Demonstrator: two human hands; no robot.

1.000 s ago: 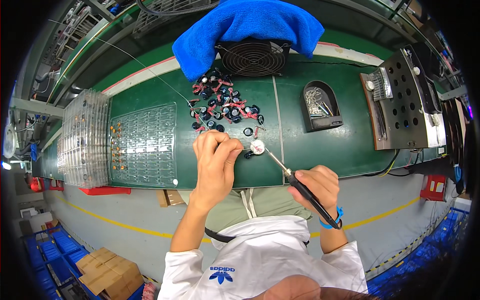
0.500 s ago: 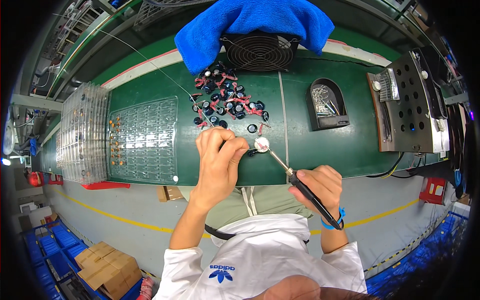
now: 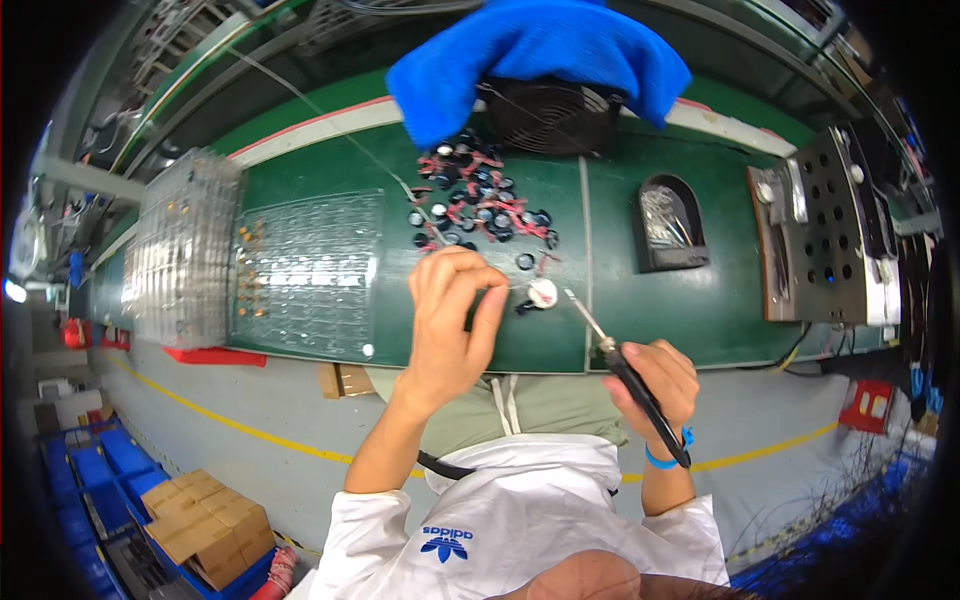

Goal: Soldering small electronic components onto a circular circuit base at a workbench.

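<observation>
White disc (image 3: 542,293), pink showing on its face, is lying between the two hands on a green bench (image 3: 650,310), with a dark part (image 3: 526,307) sitting against its lower left side. The left hand (image 3: 440,335) is pinching a thin wire (image 3: 430,222) between thumb and forefinger, its short end poking out toward the disc. The right hand (image 3: 668,385) is gripping a soldering iron (image 3: 632,385) by the black handle, its tip pointing at the disc from just beside it (a narrow gap is showing). The hands are working apart from each other.

Beyond the left fingertips, a loose pile (image 3: 485,205) of dark caps with red leads is spreading out. Beyond the right hand, a black tray (image 3: 643,256) is holding silvery metal pieces, too small to make out. Left of the left hand, a clear tray (image 3: 355,225) is carrying orange pieces (image 3: 250,262) in its left columns; farther left, a stack (image 3: 185,250) of similar trays is standing, orange spots showing through. Ahead of both hands, a blue towel (image 3: 550,45) is draping over a fan (image 3: 550,118). Well right of the right hand, a perforated metal box (image 3: 830,230) is standing.
</observation>
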